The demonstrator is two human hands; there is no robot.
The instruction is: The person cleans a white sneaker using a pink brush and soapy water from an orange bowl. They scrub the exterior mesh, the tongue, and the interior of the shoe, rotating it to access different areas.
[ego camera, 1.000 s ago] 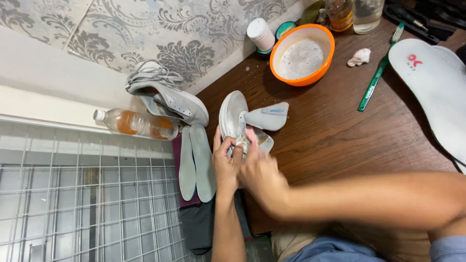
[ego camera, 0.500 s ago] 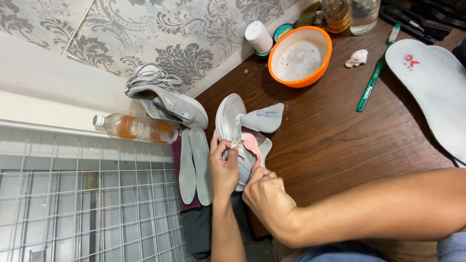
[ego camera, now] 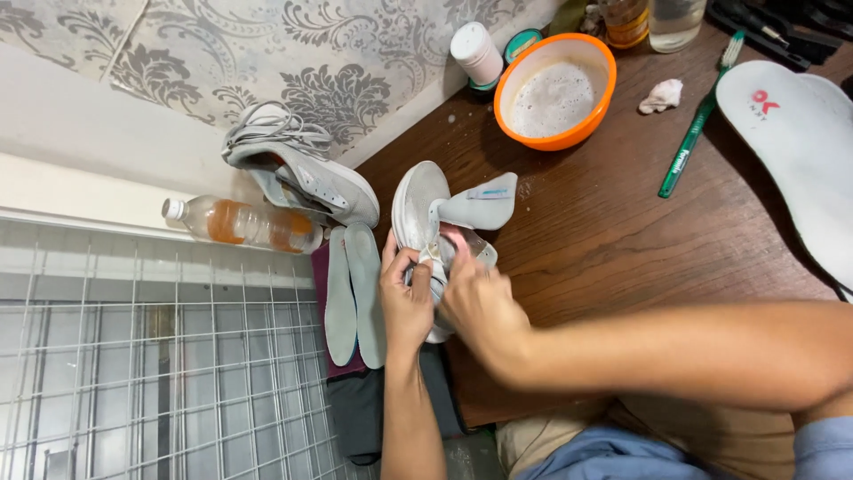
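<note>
With the left hand (ego camera: 404,298) pinching the shoe (ego camera: 425,213) and the right hand (ego camera: 475,302) gripping its opening, the shoe between both sets of fingers may slip, being possibly wet.

Both hands are bunched together right in the middle. Left hand (ego camera: 405,298) comes straight up on a near-vertical forearm, fingers curled tight. Right hand (ego camera: 480,307) reaches in sideways, arm stretched across, knuckles up, fingers pinching.
</note>
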